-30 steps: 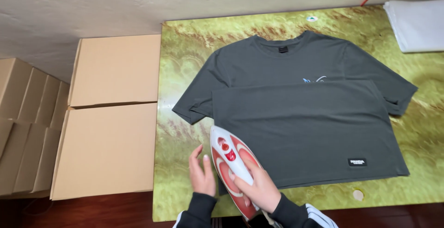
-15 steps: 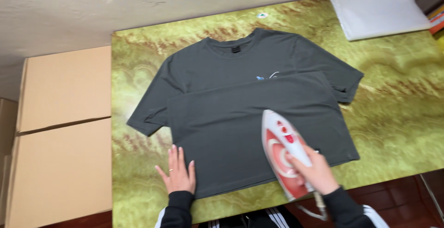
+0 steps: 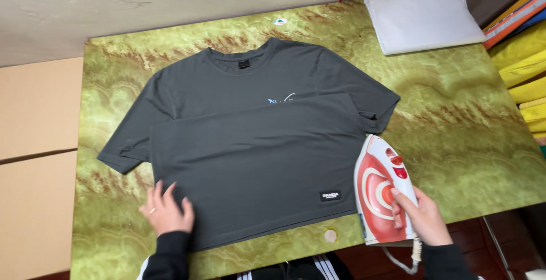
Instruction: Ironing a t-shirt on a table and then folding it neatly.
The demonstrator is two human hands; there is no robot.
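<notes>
**Iron parked at the shirt's edge, hem held flat**

A dark grey T-shirt (image 3: 250,149) lies face up across the green marbled bench (image 3: 455,115), its lower part folded up over the chest. The left hand (image 3: 166,212), fingers spread, presses flat on the shirt's lower left corner. The right hand (image 3: 418,217) is closed around the handle of a red and white iron (image 3: 382,192), which sits at lower right, just beside the shirt's right edge. This looks like pressing the fold; a further pass would call for sliding the iron leftward over the cloth while the left hand keeps it taut. A white packet (image 3: 421,17) lies at upper right.
</notes>
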